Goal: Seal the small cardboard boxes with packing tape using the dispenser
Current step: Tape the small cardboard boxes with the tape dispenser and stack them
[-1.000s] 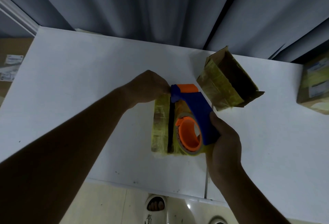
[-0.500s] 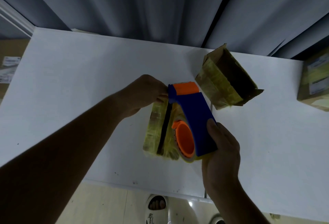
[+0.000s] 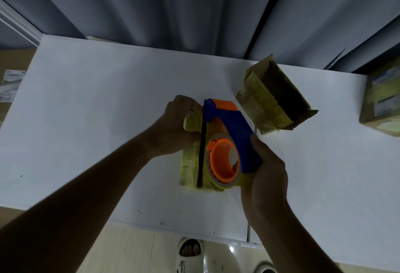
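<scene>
A small cardboard box (image 3: 190, 168), covered in yellowish tape with a dark seam down its top, lies on the white table (image 3: 97, 103) in front of me. My left hand (image 3: 175, 127) grips its far left corner. My right hand (image 3: 266, 177) holds the blue and orange tape dispenser (image 3: 233, 134) by its handle, over the right side of the box. The dispenser's orange head sits at the box's far end, next to my left fingers. Its orange core with the tape roll (image 3: 223, 162) faces me.
A second small box (image 3: 275, 101) lies tilted at the right, with its end open. A larger labelled carton (image 3: 383, 103) stands at the far right edge. Grey curtains hang behind the table. My feet in white slippers (image 3: 190, 253) show below the table's near edge.
The dispenser has tilted so the orange core faces me more fully. The box has turned slightly back toward straight. Both hands keep their holds.
</scene>
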Demonstrator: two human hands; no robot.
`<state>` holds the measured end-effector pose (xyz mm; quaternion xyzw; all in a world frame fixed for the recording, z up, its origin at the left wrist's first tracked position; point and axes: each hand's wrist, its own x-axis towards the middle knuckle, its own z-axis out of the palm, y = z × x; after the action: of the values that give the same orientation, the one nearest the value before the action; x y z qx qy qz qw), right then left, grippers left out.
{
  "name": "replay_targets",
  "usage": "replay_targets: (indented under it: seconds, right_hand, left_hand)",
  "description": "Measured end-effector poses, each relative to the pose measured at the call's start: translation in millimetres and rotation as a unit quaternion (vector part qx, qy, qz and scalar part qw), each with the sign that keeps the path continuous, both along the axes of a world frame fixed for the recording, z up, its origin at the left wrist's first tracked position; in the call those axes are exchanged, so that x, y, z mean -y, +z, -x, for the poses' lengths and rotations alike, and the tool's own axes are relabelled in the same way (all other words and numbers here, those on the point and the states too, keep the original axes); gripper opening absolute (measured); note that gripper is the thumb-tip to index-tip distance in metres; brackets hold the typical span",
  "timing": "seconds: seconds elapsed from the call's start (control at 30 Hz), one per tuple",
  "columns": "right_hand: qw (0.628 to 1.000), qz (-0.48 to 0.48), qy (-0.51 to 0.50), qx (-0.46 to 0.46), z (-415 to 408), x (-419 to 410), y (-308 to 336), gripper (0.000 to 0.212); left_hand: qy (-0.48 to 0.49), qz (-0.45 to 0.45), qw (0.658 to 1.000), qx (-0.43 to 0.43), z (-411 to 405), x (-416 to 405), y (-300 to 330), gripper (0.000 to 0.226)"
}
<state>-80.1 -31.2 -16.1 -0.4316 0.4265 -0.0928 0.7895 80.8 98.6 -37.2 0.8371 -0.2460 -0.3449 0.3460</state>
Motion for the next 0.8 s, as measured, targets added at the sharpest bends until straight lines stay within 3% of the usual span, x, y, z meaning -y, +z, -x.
replay_targets:
  seconds: [0.13,0.23,0.43,0.57,0.7,0.8]
  right_hand:
    - [0.999,0.016,0.012,-0.027,-4.3,4.7,-3.1,0.026]
    - [0.999,0.020,0.016,-0.041,-4.4,7.5,-5.0,0.030]
    - [0.996,0.036,0.040,-0.077,-5.3,17.4,-9.3,0.020]
    - [0.989,0.071,0.085,-0.098,-7.0,22.8,-11.3,0.013]
    - [0.982,0.099,0.119,-0.108,-6.7,28.6,-11.8,0.012]
    - [0.976,0.123,0.141,-0.107,-3.8,29.6,-11.1,0.013]
  left_hand:
    - [0.015,0.051,0.999,0.004,5.5,6.4,-5.7,0.058]
    - [0.044,0.023,0.997,0.061,10.1,12.5,-10.8,0.053]
    - [0.060,0.017,0.993,0.097,19.4,11.3,-19.9,0.047]
    - [0.085,0.059,0.992,0.067,19.9,5.6,-19.8,0.038]
    - [0.074,0.024,0.996,0.032,12.1,2.6,-19.2,0.021]
    - [0.054,0.026,0.998,-0.017,3.6,-2.6,-16.3,0.021]
